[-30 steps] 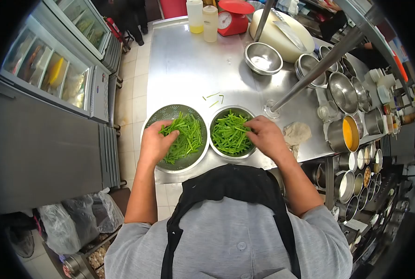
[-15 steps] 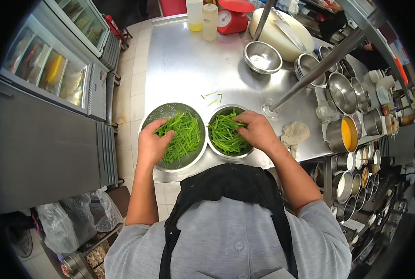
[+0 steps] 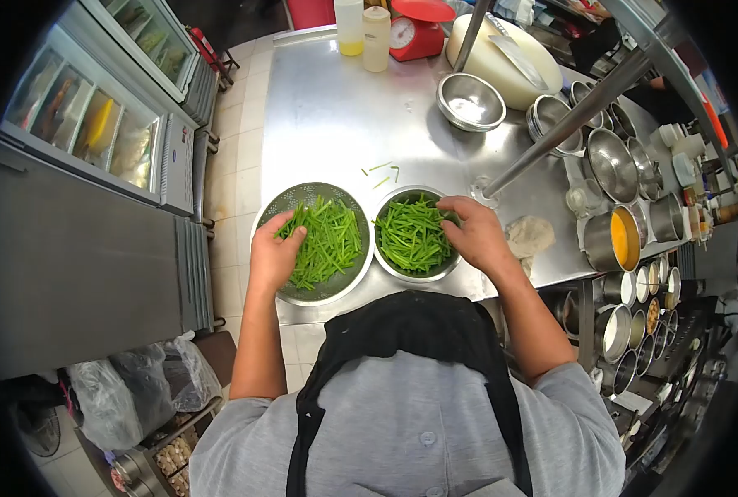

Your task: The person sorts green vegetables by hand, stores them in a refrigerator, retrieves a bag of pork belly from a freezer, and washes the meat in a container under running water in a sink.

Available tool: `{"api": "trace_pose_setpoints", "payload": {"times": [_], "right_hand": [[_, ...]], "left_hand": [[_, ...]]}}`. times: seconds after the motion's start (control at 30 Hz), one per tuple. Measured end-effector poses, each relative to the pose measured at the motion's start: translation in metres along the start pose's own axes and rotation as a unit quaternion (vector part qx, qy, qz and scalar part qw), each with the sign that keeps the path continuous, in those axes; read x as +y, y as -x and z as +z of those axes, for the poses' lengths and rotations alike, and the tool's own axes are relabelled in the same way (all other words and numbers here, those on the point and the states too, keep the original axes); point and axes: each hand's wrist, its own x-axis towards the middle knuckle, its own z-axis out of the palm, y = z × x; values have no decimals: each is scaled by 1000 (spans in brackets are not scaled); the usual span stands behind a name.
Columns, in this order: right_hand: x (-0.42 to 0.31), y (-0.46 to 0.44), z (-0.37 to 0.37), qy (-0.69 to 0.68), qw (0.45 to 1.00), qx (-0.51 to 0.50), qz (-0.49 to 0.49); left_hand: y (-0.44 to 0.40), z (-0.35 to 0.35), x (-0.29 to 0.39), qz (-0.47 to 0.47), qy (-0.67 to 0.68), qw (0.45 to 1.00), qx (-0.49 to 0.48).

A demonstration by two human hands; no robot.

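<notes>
A perforated metal colander [image 3: 350, 282] stands at the near edge of the steel table, holding a heap of cut green stalks [image 3: 329, 240]. My left hand [image 3: 274, 253] reaches over its left side, with thumb and fingers curled around some stalks at the edge of the heap. Close against the colander on the right is a smaller metal bowl [image 3: 423, 276], also filled with cut green stalks [image 3: 413, 234]. At that bowl's right rim is my right hand [image 3: 475, 234], its thumb and fingers apart, with no stalks visible between them.
A few loose stalk pieces [image 3: 379, 168] lie beyond the bowls. A crumpled cloth [image 3: 529, 236] and a slanting metal post [image 3: 551, 137] are to the right. Farther back are an empty metal bowl [image 3: 471, 101], a knife [image 3: 518, 62] on a round board, a red scale [image 3: 418, 33] and bottles [image 3: 375, 40].
My right hand has drawn back from the stalks in the smaller bowl to its right rim, and its fingers have parted. My left hand stays at the colander's left side.
</notes>
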Motion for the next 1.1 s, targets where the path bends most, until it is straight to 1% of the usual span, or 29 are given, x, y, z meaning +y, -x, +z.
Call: {"api": "trace_pose_setpoints", "payload": {"times": [0.03,0.07,0.13,0.17,0.23,0.27,0.3,0.33,0.4,0.47,0.53,0.57,0.63,0.67,0.73,0.77,0.83,0.87,0.93,0.97,1.03,1.07,1.1], "right_hand": [[-1,0,-1,-12,1000,0,14],[0,0,-1,-13,1000,1,14],[3,1,-1,-21,998,-22,49],[5,2,0,-23,998,-20,49],[9,4,2,-45,995,-28,84],[11,4,2,-46,995,-27,84],[13,5,2,-47,996,-24,79],[14,5,2,-48,996,-21,74],[13,6,0,-50,995,-21,79],[14,8,-2,-51,995,-20,85],[16,8,-3,-62,994,-12,93],[19,8,-4,-62,994,-9,93],[23,12,-5,-73,992,2,98],[24,14,-6,-73,992,5,99],[24,18,-9,-14,995,26,98],[25,18,-9,-15,995,29,99],[29,21,-7,-31,994,46,90],[29,22,-6,-31,994,48,92],[25,20,-1,52,998,24,-30],[24,17,5,53,998,27,-30],[22,11,21,73,983,22,-167],[22,9,25,109,979,5,-170],[23,8,28,112,979,9,-169]], "left_hand": [[1,-1,6,-72,23,997,-4],[-1,-1,4,-71,21,997,-4],[-5,1,-5,-83,158,984,26],[-6,2,-6,-81,157,984,26],[-5,4,-7,-77,179,978,70],[-4,0,-14,-77,178,978,70],[-5,-7,-25,-51,62,996,48],[-5,-11,-30,-24,-56,998,26],[-7,-12,-40,-13,-44,998,30],[-4,-11,-33,-3,-31,999,33],[-4,-12,-23,-14,-102,994,40],[-7,-11,-23,-11,-102,994,39],[-8,-11,-22,-33,2,999,28],[-8,-10,-19,-32,1,999,26],[-9,-9,-7,-4,97,995,1],[-8,-8,3,-2,96,995,-1],[-4,-2,25,-56,192,979,-36],[-5,4,29,-55,191,979,-39],[-10,19,39,-14,222,971,-89],[-11,27,48,-12,221,971,-92],[-13,44,65,28,244,956,-161],[-17,54,63,41,237,958,-159],[-17,61,67,44,237,957,-162]]}}
